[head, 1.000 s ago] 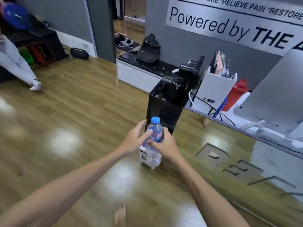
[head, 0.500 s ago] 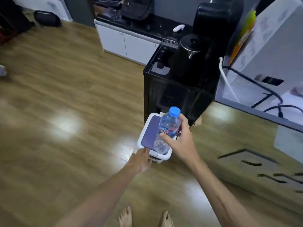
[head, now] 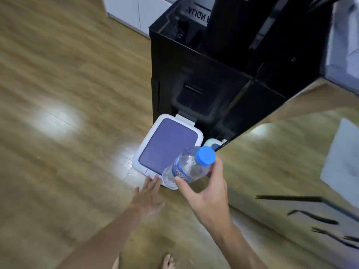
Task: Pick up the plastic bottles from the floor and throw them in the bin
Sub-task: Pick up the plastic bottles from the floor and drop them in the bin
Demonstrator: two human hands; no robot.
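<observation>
We have one view, from our head, looking steeply down and forward at the floor (head: 58, 133), close above the bin (head: 147, 136) and our bare feet at the bottom edge.

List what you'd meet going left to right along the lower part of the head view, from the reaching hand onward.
Left hand → bin → plastic bottle → right hand → dark lettering on the floor.
</observation>
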